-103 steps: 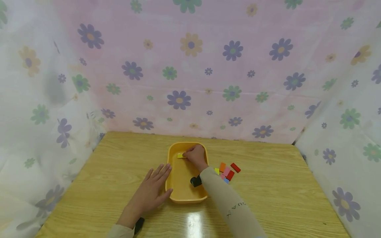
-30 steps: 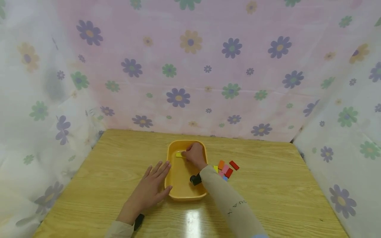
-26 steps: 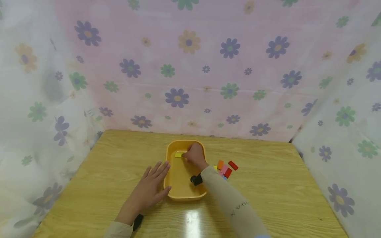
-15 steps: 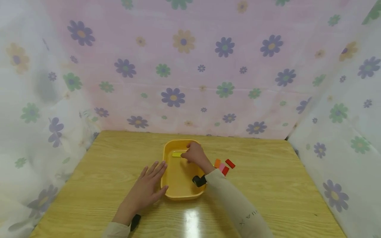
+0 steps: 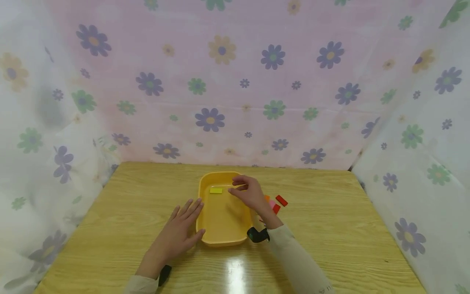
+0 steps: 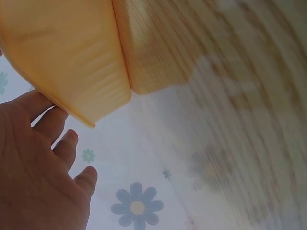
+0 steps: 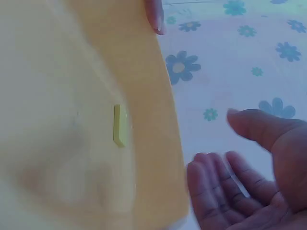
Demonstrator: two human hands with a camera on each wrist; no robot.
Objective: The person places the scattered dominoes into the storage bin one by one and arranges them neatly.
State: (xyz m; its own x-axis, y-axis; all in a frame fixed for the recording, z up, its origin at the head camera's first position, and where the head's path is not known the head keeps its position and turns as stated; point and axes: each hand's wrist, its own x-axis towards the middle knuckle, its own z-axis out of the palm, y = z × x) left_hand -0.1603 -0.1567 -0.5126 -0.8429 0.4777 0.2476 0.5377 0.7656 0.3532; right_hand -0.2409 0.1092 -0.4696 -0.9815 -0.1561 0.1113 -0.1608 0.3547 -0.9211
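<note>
A yellow plastic tray [image 5: 225, 239] stands on the wooden table. Inside it, near the far left corner, lies a small yellow block [image 5: 216, 190], flat and long side across. My left hand [image 5: 178, 230] rests at the tray's left rim with fingers straight and spread; the left wrist view shows fingertips touching the rim [image 6: 72, 112]. Over the tray's right side hovers my right hand [image 5: 251, 195], its thumb and fingers apart with nothing between them. In the right wrist view the yellow block [image 7: 120, 125] sits well away from those fingers.
Right of the tray lie several coloured blocks, among them a red block [image 5: 281, 200], another red block [image 5: 276, 208], and a pink one [image 5: 272, 203], partly hidden by my right arm. A floral curtain [image 5: 235, 139] closes off the table's back and sides.
My right hand has let go of the yellow block, parted its fingers and drawn back to the right. The block stays in the tray. My left hand keeps its place at the rim.
</note>
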